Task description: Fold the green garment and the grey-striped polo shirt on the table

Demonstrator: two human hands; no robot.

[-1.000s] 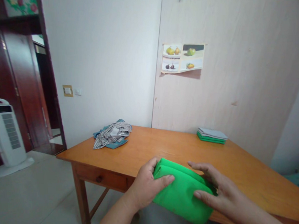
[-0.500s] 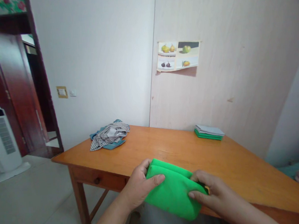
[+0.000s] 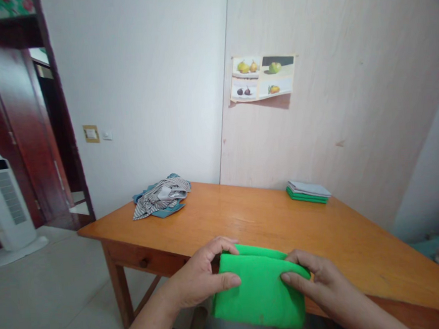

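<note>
A bright green folded cloth (image 3: 260,293) hangs in the air in front of the table's near edge, held between both hands. My left hand (image 3: 203,274) grips its left end, thumb across the front and fingers over the top edge. At the right end, my right hand (image 3: 315,276) pinches it with the thumb in front and fingers tucked behind the front layer. Two layers of the fold show along its top. Whether it is a garment or a plain cloth I cannot tell.
On the wooden table (image 3: 239,218) a crumpled heap of striped and blue clothes (image 3: 163,197) lies at the back left. A neat stack of folded grey and green cloths (image 3: 308,192) sits at the back right. A white tower fan (image 3: 9,201) stands on the floor at left.
The green cloth has turned more level and moved slightly down and to the right. My left hand's fingers have shifted over its top edge; my right hand keeps its pinch.
</note>
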